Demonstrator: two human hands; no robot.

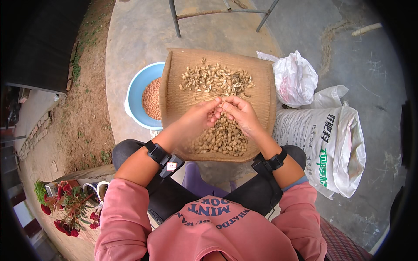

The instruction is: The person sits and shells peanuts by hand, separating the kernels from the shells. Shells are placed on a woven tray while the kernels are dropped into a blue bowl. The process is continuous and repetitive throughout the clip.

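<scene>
Over the middle of a woven tray (266,98), the fingertips of my left hand (209,111) and my right hand (241,112) meet, pinching a small pale peanut (222,103) mostly hidden by the fingers. Below my hands, a heap of unshelled peanuts (225,138) lies at the tray's near end. Loose, cracked peanut shells (218,78) are spread across its far half. Against the tray's left side stands a light blue basin (135,94) holding shelled pinkish peanut kernels (152,101); the tray's edge overlaps its right part.
On the right, a large white woven sack (313,146) bearing print lies beside a crumpled white plastic bag (295,80). A metal frame's legs (222,13) stand beyond the tray. Red-flowered potted plants (70,208) are at lower left. My knees flank the tray's near edge.
</scene>
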